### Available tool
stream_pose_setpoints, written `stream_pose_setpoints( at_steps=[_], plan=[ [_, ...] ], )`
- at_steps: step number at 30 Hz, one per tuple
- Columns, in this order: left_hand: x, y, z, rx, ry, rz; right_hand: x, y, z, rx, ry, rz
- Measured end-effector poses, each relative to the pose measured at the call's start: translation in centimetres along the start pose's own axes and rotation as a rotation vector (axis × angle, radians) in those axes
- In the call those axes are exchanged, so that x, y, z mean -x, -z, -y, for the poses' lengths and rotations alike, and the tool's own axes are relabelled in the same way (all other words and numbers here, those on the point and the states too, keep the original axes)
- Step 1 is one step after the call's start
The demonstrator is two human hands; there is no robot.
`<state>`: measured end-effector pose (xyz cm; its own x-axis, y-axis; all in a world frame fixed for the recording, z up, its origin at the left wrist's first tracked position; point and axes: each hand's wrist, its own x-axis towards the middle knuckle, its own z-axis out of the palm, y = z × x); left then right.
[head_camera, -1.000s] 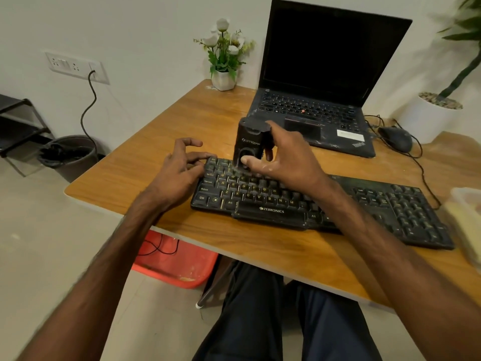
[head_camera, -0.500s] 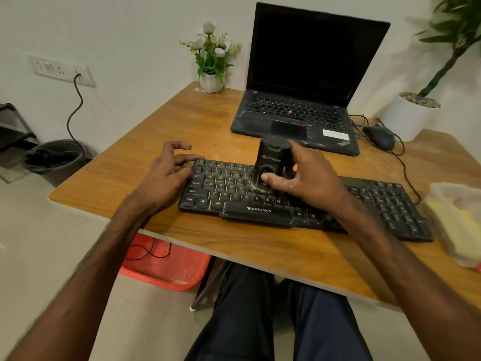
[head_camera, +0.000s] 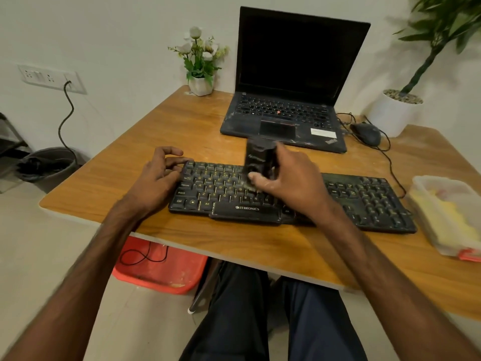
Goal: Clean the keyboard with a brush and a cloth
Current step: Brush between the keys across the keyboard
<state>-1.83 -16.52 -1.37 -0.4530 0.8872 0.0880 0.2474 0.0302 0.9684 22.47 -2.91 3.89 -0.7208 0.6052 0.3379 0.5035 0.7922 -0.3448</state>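
**Sweep direction: rightward along the long axis**

At the left end, the left grip [head_camera: 158, 175], fingers loosely bent and holding nothing, rests its fingertips against the corner of the long black plastic keyboard [head_camera: 364, 199], which lies crosswise on the wooden tabletop [head_camera: 234, 246]. Over the middle of the letter block a chunky black upright brush [head_camera: 257, 160], blurred, has its lower end on the keys, clasped by the right grip [head_camera: 283, 183]. The longer stretch of keys, number pad included, lies to its right. Far right, a translucent plastic tub [head_camera: 442, 194] holds something yellow, probably the cloth
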Motion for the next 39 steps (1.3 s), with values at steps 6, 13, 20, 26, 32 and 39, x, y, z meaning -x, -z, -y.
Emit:
stream_pose_setpoints(
  at_steps=[6,13,20,26,32,39],
  plan=[
    [-0.3,-0.1,0.1,0.026,-0.003,-0.004,0.8,2.1,-3.9,0.108,-0.195,-0.120],
    [-0.4,-0.2,0.2,0.058,0.011,-0.019,2.9,0.6,0.1,0.020,0.022,-0.006],
    [-0.5,-0.1,0.3,0.129,0.028,-0.007,0.5,3.4,-6.5,0.268,-0.349,-0.187],
    [-0.3,-0.1,-0.1,0.151,0.042,0.008,-1.1,-1.0,0.2,0.221,-0.196,-0.182],
    [-0.3,0.0,0.0,0.162,0.051,-0.010,-5.2,-6.4,9.4,0.076,-0.040,-0.119],
    [-0.2,0.1,-0.1,0.245,0.072,-0.005,-4.4,-4.7,6.3,0.072,-0.159,-0.130]
  ],
)
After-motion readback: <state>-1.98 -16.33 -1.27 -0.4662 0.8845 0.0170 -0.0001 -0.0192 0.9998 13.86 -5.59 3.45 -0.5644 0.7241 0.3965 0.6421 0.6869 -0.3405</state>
